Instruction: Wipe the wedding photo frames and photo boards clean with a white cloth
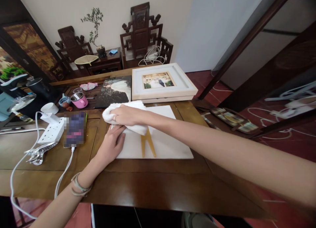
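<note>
My right hand (129, 115) is closed on a folded white towel (138, 127), pressing it against the upper left of a flat white board (168, 140). On the board, a yellow forked piece (146, 144) shows its two legs, while its upper end is hidden under the towel. My left hand (112, 144) rests at the board's left edge with fingers stretched out and thumb apart, just below the towel. A bracelet circles the left wrist.
Behind the board lie a pale picture frame (164, 81) and a dark photo panel (115, 91). To the left are a phone (75, 129) on a cable, a white power strip (53, 131), a pink mug (79, 100) and a white cup (49, 108). Carved chairs stand beyond the table.
</note>
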{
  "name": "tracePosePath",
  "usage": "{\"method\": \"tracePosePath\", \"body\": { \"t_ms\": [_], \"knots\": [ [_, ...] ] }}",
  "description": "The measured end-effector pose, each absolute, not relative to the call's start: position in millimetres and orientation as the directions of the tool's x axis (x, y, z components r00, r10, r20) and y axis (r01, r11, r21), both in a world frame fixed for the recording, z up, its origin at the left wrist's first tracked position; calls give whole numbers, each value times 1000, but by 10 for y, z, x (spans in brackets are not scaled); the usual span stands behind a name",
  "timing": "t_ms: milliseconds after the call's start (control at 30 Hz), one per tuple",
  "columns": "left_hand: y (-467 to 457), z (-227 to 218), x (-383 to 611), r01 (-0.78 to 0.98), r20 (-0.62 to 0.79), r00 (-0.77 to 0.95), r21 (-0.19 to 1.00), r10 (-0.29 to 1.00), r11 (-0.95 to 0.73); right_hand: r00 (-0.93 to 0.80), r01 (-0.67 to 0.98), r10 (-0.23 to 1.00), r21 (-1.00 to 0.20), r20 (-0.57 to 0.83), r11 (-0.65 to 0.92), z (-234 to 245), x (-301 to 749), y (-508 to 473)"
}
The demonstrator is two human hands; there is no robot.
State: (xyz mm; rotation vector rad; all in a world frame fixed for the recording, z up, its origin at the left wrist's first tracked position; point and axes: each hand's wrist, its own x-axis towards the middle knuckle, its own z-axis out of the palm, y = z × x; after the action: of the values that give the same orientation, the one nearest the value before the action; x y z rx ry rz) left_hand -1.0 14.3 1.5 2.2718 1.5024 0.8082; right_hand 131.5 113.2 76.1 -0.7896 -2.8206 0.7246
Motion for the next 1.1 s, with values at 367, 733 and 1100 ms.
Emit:
{"method": "tracePosePath", "body": {
  "t_ms": [367,733,1100],
  "knots": [
    [132,-69,-40,775,226,262,530,938,-344,-676,665,735,-462,-40,587,661,2640,1116],
    [138,-63,-25,787,248,261,505,933,-354,-883,399,462,-389,81,830,231,3138,-1],
    [145,-53,-43,787,244,271,501,931,-360,-751,636,659,-308,-35,708,376,2884,1033]
  ]
}}
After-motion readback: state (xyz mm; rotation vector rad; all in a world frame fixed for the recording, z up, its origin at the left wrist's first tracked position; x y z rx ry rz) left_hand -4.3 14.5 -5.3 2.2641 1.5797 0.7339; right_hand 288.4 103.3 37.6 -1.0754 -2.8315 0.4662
